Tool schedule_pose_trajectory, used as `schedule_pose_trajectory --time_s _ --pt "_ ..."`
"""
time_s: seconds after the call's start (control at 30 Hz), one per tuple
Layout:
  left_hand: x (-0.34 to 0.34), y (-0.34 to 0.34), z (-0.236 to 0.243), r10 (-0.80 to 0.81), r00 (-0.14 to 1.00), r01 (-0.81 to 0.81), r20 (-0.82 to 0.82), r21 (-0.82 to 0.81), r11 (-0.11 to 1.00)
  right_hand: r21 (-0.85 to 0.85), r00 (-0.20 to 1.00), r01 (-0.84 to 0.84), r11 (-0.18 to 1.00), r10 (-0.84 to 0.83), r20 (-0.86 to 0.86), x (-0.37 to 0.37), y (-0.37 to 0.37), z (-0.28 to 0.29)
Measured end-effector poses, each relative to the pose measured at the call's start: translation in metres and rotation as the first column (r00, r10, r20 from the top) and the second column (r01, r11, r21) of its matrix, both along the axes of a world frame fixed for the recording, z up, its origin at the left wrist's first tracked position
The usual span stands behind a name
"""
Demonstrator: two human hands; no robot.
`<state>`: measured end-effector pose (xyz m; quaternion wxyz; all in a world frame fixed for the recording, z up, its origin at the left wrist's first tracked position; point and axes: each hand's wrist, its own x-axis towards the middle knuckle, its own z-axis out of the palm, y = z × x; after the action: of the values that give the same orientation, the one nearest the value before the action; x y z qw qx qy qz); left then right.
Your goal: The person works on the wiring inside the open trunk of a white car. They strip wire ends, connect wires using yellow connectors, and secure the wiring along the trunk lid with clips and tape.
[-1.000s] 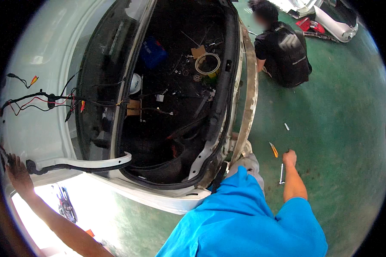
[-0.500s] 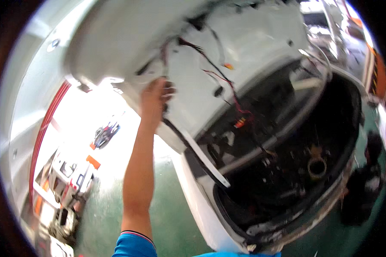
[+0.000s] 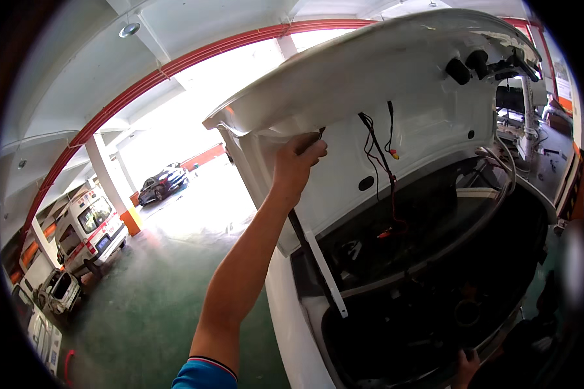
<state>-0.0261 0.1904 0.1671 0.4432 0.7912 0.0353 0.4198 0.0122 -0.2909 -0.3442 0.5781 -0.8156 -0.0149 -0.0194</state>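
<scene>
My left hand (image 3: 297,163) is raised against the inner face of a raised white car trunk lid (image 3: 428,133). Its fingers are pinched around a short dark wire (image 3: 322,131) at the lid's upper left part; the far end is hidden. A black wiring harness (image 3: 374,144) with red strands hangs from an opening to the right of that hand. A shorter cable (image 3: 390,128) with a yellow-red connector hangs beside it. At the lower edge, my right hand (image 3: 466,371) is curled by the trunk opening, and what it holds is too dark to make out.
Below the lid is the dark trunk cavity (image 3: 428,311). A black strut (image 3: 303,236) and a pale bar (image 3: 326,275) stand at its left. White vans (image 3: 91,227) and a dark car (image 3: 164,183) are parked at left on green floor (image 3: 156,311). A workbench stands far right.
The view has tilted up, showing more ceiling and lid. My left hand has gone up and right along the lid and now pinches the wire. My right hand has come into view.
</scene>
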Motion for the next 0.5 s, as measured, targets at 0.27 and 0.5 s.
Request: schedule_pose_trajectory --time_s 0.27,0.5 --pt "-0.008 0.011 0.009 -0.128 0.991 0.119 -0.032 -0.201 0.972 0.313 0.879 -0.455 0.834 0.363 0.311 0.032 0.155 0.243" --pt "-0.012 0.004 0.016 -0.121 0.986 0.113 -0.112 -0.077 0.991 0.400 0.679 -0.734 0.549 0.583 0.446 0.059 0.261 0.385"
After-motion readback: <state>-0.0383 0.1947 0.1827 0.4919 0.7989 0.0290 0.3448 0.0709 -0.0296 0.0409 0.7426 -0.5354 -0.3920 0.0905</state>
